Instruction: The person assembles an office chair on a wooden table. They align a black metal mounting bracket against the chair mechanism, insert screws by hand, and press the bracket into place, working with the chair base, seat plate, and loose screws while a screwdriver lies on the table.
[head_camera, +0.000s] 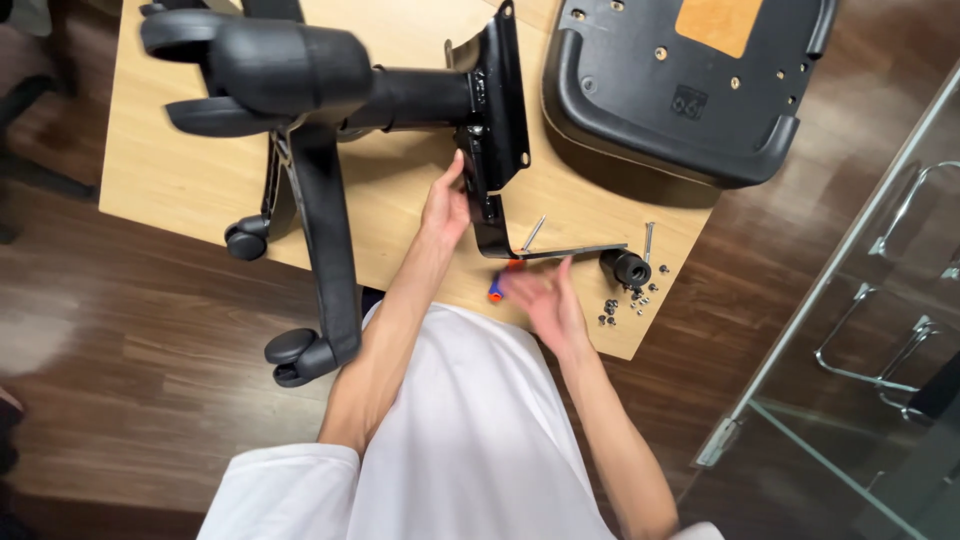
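Observation:
A black office chair base (300, 90) lies on its side on a light wooden table (180, 180), its wheeled legs pointing left and its metal seat plate (495, 110) facing right. My left hand (447, 207) rests against the lower edge of that plate, fingers on the metal. My right hand (545, 300) is blurred, fingers spread, hovering above a blue and orange screwdriver (497, 290) near the table's front edge; it holds nothing. A black lever arm (570, 252) sticks out from the plate just above the right hand.
The black chair seat (690, 100) lies upside down at the back right of the table. Long bolts (648, 240), a black knob (627, 268) and several small nuts and washers (625, 305) lie at the front right corner. Glass panel with metal frames stands at right (890, 250).

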